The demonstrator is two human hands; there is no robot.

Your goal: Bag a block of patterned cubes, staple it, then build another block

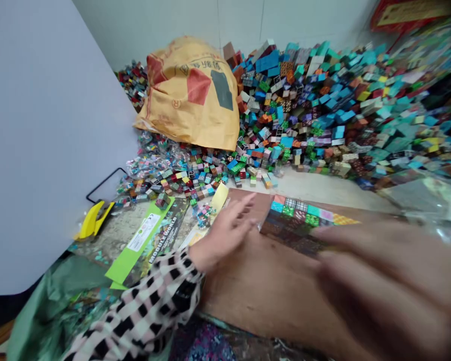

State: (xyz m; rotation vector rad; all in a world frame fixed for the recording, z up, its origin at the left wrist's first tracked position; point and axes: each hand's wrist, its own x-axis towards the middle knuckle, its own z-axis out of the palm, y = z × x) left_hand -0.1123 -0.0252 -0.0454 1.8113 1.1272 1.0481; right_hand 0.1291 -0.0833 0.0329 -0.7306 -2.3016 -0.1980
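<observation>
On the brown board (248, 291) lies a neat flat set of patterned toy blocks (293, 220), with bright colours along the far row and dark brown ones nearer me. A glint along its left edge looks like clear plastic. Just left of it, my left hand (225, 233) hovers over or rests on the board, its fingers stretched out and holding nothing. From the right, my right hand (387, 273) reaches over the near right end of the block set. Motion blurs it, but the fingers look extended and apart; whether they touch the blocks I cannot tell.
A large heap of loose blocks (308, 110) lies along the wall, partly under a yellow woven sack (191, 95). Green-and-black printed cards (150, 240), a yellow-handled tool (92, 220) and a green bag (56, 296) are on the left. Clear plastic bags (428, 200) lie at right.
</observation>
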